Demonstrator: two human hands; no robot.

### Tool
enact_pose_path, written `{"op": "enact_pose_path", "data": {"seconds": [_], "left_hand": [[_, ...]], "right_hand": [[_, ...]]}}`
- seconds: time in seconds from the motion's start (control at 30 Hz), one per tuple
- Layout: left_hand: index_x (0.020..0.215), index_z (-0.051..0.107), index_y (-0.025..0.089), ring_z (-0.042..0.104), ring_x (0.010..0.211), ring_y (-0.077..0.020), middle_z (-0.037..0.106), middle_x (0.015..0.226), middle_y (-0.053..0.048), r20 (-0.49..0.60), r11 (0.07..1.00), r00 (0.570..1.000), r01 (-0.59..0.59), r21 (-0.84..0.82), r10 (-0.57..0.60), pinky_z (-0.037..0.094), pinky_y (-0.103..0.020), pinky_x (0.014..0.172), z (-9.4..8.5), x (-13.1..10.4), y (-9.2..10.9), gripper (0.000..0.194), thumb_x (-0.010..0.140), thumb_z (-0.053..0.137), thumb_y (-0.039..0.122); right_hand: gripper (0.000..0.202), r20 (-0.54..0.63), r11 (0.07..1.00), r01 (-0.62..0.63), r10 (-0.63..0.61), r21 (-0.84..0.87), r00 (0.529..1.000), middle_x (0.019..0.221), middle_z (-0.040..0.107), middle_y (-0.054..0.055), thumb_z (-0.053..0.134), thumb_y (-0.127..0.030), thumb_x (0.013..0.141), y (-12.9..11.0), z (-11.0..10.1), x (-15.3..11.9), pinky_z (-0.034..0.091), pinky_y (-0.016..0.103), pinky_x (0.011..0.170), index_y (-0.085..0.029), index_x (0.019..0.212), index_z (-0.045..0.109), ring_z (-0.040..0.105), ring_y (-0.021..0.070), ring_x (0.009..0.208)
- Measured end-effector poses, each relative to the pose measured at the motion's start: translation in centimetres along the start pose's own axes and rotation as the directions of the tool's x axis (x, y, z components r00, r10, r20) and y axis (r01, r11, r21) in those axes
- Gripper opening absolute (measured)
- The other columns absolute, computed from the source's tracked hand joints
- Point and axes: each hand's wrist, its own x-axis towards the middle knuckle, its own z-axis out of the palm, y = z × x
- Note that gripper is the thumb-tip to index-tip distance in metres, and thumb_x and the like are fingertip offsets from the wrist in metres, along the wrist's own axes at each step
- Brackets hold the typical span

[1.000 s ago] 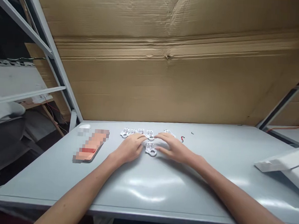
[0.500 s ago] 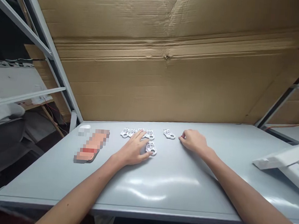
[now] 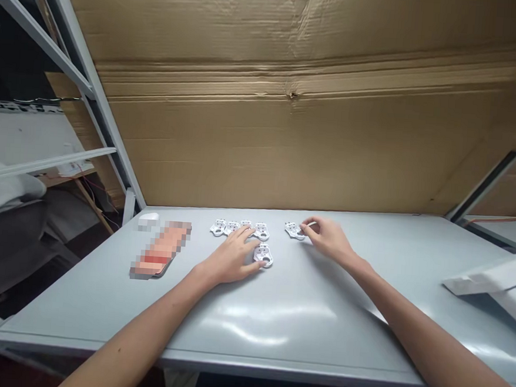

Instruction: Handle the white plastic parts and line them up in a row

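Observation:
Several small white plastic parts with a round hole lie in a row on the table; one of them (image 3: 218, 227) is at the row's left end. My left hand (image 3: 232, 255) rests flat over the row with fingers spread, partly covering some parts. Its thumb and index finger lie beside a nearer white part (image 3: 263, 255). To the right, my right hand (image 3: 328, 238) has thumb and fingertips brought together on the right end of a separate white plastic part (image 3: 293, 229), which lies on the table. The fingertips hide that end.
On the grey table (image 3: 275, 330), a blurred-out orange-red flat object (image 3: 162, 250) and a small white object (image 3: 149, 219) lie at left. White elongated pieces (image 3: 490, 277) stand at right. A cardboard wall (image 3: 278, 153) closes the back, with metal frame posts (image 3: 100, 106) at the sides.
My right hand has moved left, from beside the separate white part onto its right end. My left hand stays in place over the row. The view has shifted slightly.

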Motion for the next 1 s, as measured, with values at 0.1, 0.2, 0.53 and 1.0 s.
{"op": "enact_pose_path", "data": {"seconds": [0.1,0.2,0.53,1.0], "left_hand": [[0.119,0.062,0.017,0.032,0.143,-0.0343,0.046,0.146,-0.017,-0.009,1.000,1.000,-0.015,0.001,0.015,0.034,-0.052,0.114,0.0,0.1,0.0,0.037,0.093,0.056,0.044],[0.122,0.061,0.018,0.032,0.142,-0.0336,0.046,0.146,-0.016,-0.001,1.000,1.000,-0.022,0.012,0.022,0.035,-0.051,0.113,0.0,0.1,0.0,0.038,0.094,0.056,0.043],[0.126,0.058,0.019,0.034,0.141,-0.0326,0.044,0.147,-0.015,0.001,1.000,1.000,-0.018,0.023,0.018,0.035,-0.050,0.113,0.0,0.0,0.0,0.040,0.095,0.054,0.045],[0.127,0.058,0.017,0.035,0.141,-0.0343,0.043,0.147,-0.019,0.018,1.000,1.000,-0.008,0.005,0.008,0.035,-0.050,0.112,0.1,0.1,0.0,0.044,0.094,0.055,0.046]], "right_hand": [[0.023,0.120,0.937,0.003,-0.048,0.349,0.992,0.087,0.073,0.007,0.062,-0.043,0.085,-0.9,0.8,-0.4,0.052,0.034,0.078,-0.020,0.086,0.066,0.069,0.0220,0.086],[0.031,0.253,0.829,-0.074,-0.083,0.555,0.964,0.096,0.072,0.009,0.071,-0.049,0.078,-1.7,1.2,-1.0,0.055,0.037,0.083,-0.020,0.088,0.068,0.068,0.0238,0.093],[0.031,0.384,0.600,-0.315,0.014,0.736,0.923,0.115,0.070,0.010,0.078,-0.037,0.077,-1.6,1.1,-1.2,0.048,0.039,0.105,-0.021,0.101,0.066,0.065,0.0236,0.111],[0.015,0.477,0.497,-0.417,0.007,0.761,0.879,0.121,0.069,0.011,0.068,-0.031,0.085,-1.8,1.3,-1.2,0.050,0.043,0.105,-0.020,0.096,0.067,0.065,0.0262,0.115]]}}
